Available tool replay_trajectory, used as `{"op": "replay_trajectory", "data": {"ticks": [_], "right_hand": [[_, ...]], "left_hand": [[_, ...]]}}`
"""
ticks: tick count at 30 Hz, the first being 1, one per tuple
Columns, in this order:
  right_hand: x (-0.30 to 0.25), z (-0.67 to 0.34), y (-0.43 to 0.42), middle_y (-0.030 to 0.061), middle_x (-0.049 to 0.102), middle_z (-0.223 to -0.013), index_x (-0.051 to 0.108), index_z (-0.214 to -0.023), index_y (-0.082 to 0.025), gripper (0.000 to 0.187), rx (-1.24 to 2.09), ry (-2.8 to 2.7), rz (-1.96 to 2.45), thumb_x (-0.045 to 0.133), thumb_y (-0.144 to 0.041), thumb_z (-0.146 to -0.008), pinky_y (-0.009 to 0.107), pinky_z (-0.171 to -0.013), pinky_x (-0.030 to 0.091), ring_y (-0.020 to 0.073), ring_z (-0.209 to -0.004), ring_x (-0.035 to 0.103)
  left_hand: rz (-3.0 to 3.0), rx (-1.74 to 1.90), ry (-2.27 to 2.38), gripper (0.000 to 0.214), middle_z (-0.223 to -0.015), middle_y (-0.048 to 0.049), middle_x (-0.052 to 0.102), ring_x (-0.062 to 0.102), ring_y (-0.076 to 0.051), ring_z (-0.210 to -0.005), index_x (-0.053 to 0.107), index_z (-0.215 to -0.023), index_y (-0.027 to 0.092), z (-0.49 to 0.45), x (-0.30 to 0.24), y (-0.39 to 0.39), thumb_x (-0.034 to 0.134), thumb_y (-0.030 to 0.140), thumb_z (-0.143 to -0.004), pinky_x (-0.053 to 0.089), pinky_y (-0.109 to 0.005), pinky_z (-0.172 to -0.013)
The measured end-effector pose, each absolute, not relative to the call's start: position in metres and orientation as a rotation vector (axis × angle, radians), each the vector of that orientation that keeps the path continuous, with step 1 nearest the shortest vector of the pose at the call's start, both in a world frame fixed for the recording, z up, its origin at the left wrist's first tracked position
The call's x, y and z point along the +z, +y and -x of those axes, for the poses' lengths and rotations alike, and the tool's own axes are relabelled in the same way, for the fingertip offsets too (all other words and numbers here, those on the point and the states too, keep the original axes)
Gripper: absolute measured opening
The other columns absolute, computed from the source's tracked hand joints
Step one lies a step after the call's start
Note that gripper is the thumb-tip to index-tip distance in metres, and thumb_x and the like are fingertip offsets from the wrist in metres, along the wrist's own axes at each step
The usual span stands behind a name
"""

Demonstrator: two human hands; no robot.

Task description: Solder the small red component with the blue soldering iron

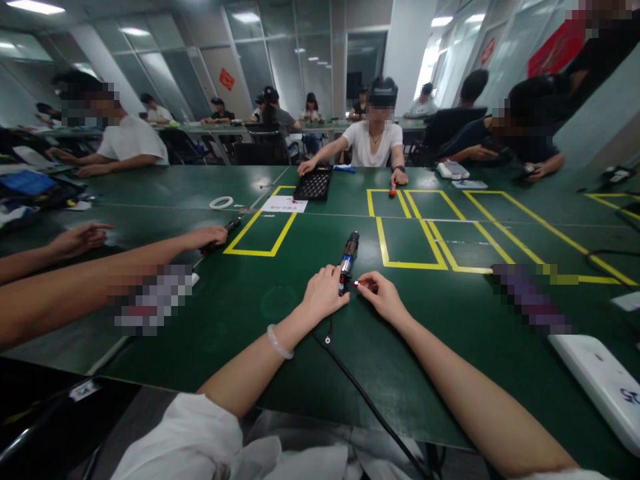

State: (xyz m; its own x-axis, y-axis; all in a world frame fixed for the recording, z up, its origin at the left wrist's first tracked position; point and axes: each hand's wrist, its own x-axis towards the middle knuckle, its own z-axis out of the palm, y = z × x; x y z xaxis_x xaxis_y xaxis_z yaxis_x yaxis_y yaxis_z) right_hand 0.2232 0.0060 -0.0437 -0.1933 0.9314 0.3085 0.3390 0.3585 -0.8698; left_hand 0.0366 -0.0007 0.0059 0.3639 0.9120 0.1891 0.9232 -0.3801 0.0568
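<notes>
A slim black electric screwdriver (349,257) with a silver and blue band lies on the green table, its narrow tip pointing away from me. My left hand (324,292) is closed around its near end and steadies it. Just right of that end, my right hand (383,293) pinches a small red piece (357,285) between thumb and fingertips. Whether this piece touches the screwdriver is too small to tell. A black cord (357,387) with a small ring-ended lead (328,339) beside it runs below my left hand toward the table's front edge.
Yellow tape outlines (415,265) mark the table (280,360). A co-worker's hand (207,237) reaches in from the left onto a dark tool. Across the table, another person touches a black tray (314,185) and a red object (393,189). A white power bank (600,380) lies right.
</notes>
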Motion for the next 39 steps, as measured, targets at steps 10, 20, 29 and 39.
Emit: {"op": "replay_trajectory", "data": {"ticks": [10,20,29,39], "right_hand": [[-0.046,-0.224,0.006,0.0002,0.059,-0.078,0.059,-0.091,-0.020,0.013,0.794,-1.851,1.077,0.062,-0.028,-0.083,0.027,-0.066,0.044,0.0153,-0.070,0.055],[-0.040,-0.224,0.001,0.0031,0.060,-0.080,0.066,-0.087,-0.020,0.011,0.725,-1.865,1.096,0.059,-0.029,-0.086,0.028,-0.065,0.045,0.0163,-0.069,0.057],[-0.027,-0.221,-0.006,0.0022,0.067,-0.078,0.062,-0.093,-0.019,0.017,0.800,-1.772,1.156,0.057,-0.033,-0.086,0.028,-0.065,0.048,0.0159,-0.066,0.060],[-0.035,-0.221,-0.002,0.0050,0.067,-0.092,0.048,-0.119,-0.019,0.037,0.989,-1.727,1.009,0.057,-0.035,-0.086,0.030,-0.073,0.050,0.0165,-0.080,0.063]], "left_hand": [[2.655,-0.344,-1.660,0.053,-0.118,-0.0122,0.054,0.053,-0.026,-0.105,0.045,-0.128,0.019,-0.044,0.005,-0.009,0.057,0.042,-0.081,0.046,-0.036,-0.087],[2.613,-0.364,-1.625,0.057,-0.120,-0.0128,0.053,0.051,-0.026,-0.107,0.041,-0.134,0.017,-0.047,0.002,-0.013,0.053,0.043,-0.085,0.044,-0.037,-0.088],[2.536,-0.325,-1.623,0.062,-0.114,-0.0158,0.055,0.052,-0.028,-0.102,0.041,-0.135,0.012,-0.055,0.001,-0.012,0.047,0.051,-0.088,0.040,-0.040,-0.085],[2.460,-0.351,-1.753,0.061,-0.115,-0.0136,0.055,0.053,-0.027,-0.104,0.035,-0.142,0.019,-0.048,-0.005,-0.005,0.045,0.050,-0.090,0.041,-0.037,-0.084]]}}
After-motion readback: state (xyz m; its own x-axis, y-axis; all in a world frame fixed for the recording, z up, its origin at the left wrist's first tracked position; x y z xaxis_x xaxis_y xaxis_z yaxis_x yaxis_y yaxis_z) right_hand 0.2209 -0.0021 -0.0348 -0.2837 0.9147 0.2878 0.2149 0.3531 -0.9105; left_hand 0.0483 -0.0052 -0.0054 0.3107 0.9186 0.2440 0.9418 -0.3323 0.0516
